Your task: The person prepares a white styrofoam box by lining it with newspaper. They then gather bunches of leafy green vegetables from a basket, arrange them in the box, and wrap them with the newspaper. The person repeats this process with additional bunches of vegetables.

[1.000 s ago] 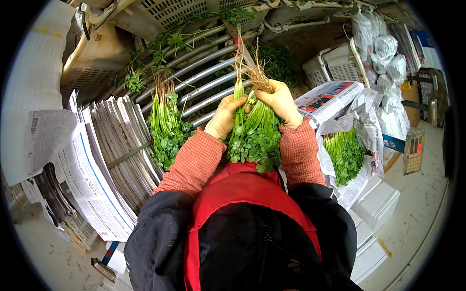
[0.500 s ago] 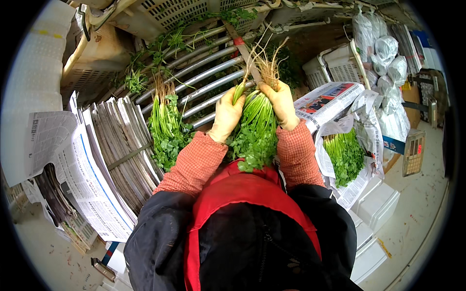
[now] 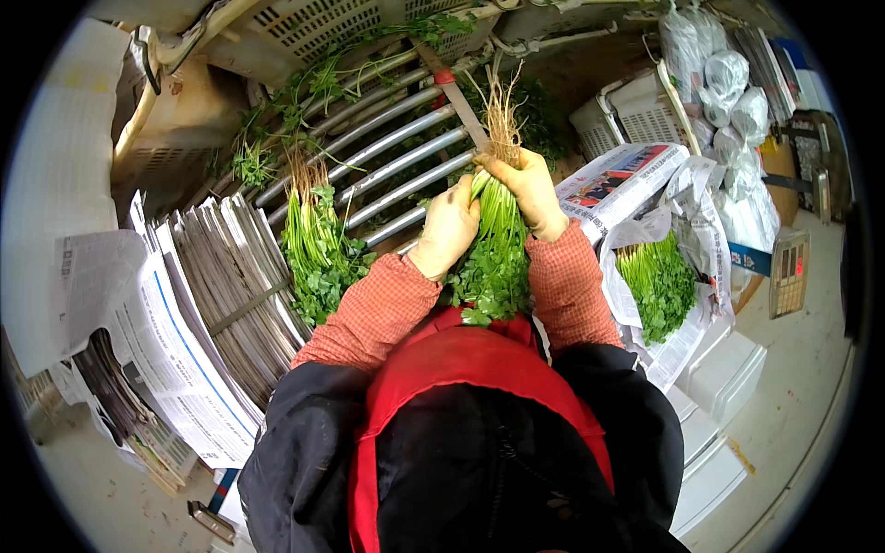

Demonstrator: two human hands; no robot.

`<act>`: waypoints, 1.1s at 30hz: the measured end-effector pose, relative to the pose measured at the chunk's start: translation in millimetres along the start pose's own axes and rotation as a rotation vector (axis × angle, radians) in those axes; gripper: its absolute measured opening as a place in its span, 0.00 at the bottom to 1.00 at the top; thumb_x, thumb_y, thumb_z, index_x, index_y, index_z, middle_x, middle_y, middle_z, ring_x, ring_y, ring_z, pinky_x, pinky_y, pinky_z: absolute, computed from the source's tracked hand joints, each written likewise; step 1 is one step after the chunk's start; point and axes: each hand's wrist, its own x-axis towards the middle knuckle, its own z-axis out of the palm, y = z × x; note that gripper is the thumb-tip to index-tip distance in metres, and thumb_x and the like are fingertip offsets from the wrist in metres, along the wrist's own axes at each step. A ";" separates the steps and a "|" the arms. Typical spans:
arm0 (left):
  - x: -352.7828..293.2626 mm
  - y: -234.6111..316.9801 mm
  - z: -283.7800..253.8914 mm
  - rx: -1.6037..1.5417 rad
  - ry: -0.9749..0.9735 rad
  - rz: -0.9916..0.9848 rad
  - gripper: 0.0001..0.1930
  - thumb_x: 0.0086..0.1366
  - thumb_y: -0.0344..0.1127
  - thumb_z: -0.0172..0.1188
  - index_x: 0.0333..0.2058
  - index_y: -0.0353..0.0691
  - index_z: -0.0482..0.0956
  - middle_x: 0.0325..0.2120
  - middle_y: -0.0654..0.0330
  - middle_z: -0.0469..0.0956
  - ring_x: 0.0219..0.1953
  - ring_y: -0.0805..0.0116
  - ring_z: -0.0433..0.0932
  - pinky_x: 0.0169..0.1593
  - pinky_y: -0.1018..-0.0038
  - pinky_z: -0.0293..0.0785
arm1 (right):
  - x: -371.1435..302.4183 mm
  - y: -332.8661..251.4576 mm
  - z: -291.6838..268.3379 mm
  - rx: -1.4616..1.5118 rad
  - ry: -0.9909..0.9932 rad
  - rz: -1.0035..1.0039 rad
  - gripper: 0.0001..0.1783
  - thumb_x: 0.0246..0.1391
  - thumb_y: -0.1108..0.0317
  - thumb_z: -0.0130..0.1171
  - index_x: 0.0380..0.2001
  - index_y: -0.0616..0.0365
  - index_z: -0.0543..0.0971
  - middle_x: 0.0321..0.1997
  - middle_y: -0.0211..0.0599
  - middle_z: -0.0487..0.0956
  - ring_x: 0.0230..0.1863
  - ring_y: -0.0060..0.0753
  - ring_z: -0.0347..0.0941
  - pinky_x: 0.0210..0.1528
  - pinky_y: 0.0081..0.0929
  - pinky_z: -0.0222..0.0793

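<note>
A bunch of leafy green herbs point(image 3: 499, 244) with pale stalks hangs in front of my red apron, roots point(image 3: 501, 115) up and leaves down. My right hand point(image 3: 530, 194), in a pale glove, is closed round the stalks just below the roots. Also gloved, my left hand point(image 3: 450, 226) pinches a few stalks against the left side of the bunch; its fingertips are partly hidden. To the left, another rooted bunch of herbs point(image 3: 318, 244) lies on the metal-barred rack point(image 3: 401, 166). On the right, trimmed-looking herbs point(image 3: 656, 281) rest in newspaper.
Stacked newspapers point(image 3: 226, 276) bound with a strap stand at the left. Folded newspaper point(image 3: 622, 184) lies beyond the wrapped herbs. Plastic crates point(image 3: 645, 115) and clear bags point(image 3: 733, 120) are at the back right, with white boxes point(image 3: 724, 373) below. Loose sprigs point(image 3: 253, 161) lie across the rack's far side.
My left hand has brought its separate stalks with roots in against the bunch, and the roots now stand together. The bunch has shifted slightly right, and the right hand still holds it.
</note>
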 end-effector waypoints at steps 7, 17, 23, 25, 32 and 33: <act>16.5 19.1 -24.4 -0.082 -0.068 0.312 0.28 0.54 0.30 0.62 0.54 0.35 0.67 0.46 0.46 0.75 0.50 0.48 0.72 0.55 0.60 0.66 | -38.6 -71.8 -41.6 -0.068 0.334 -0.436 0.16 0.55 0.60 0.63 0.37 0.64 0.79 0.34 0.33 0.81 0.35 0.23 0.75 0.41 0.22 0.69; 30.4 -19.2 -51.8 0.377 -0.044 0.174 0.26 0.54 0.33 0.63 0.52 0.33 0.70 0.47 0.46 0.75 0.48 0.51 0.76 0.50 0.60 0.72 | -21.1 -124.9 -101.3 -0.468 0.752 -0.472 0.16 0.56 0.62 0.58 0.41 0.63 0.80 0.35 0.36 0.82 0.36 0.32 0.75 0.42 0.28 0.68; 52.7 70.1 -45.9 -0.339 -0.031 0.337 0.11 0.58 0.22 0.55 0.40 0.36 0.79 0.37 0.49 0.80 0.39 0.53 0.80 0.43 0.69 0.76 | -25.8 -110.5 -114.6 -0.161 0.682 -0.666 0.22 0.55 0.53 0.63 0.37 0.64 0.80 0.34 0.35 0.82 0.35 0.27 0.75 0.43 0.23 0.69; 68.5 91.6 -20.7 -0.251 0.049 0.617 0.13 0.59 0.21 0.54 0.43 0.33 0.77 0.37 0.52 0.81 0.40 0.57 0.81 0.45 0.68 0.76 | -27.6 -105.7 -103.0 -0.224 0.572 -0.732 0.24 0.53 0.50 0.63 0.38 0.64 0.79 0.35 0.34 0.81 0.37 0.25 0.74 0.43 0.22 0.69; 74.8 86.8 4.0 0.326 -0.195 0.504 0.18 0.59 0.25 0.46 0.49 0.36 0.72 0.30 0.51 0.79 0.32 0.52 0.80 0.36 0.62 0.77 | -42.4 -96.6 -77.5 -0.320 0.658 -0.840 0.23 0.55 0.53 0.63 0.40 0.64 0.79 0.35 0.34 0.81 0.36 0.27 0.75 0.44 0.24 0.70; 75.0 87.6 2.4 0.416 -0.245 0.556 0.17 0.61 0.26 0.43 0.49 0.37 0.71 0.30 0.50 0.78 0.30 0.54 0.81 0.33 0.63 0.78 | -42.2 -95.6 -77.9 -0.411 0.678 -0.885 0.20 0.56 0.55 0.62 0.40 0.63 0.79 0.34 0.33 0.81 0.37 0.26 0.75 0.44 0.24 0.69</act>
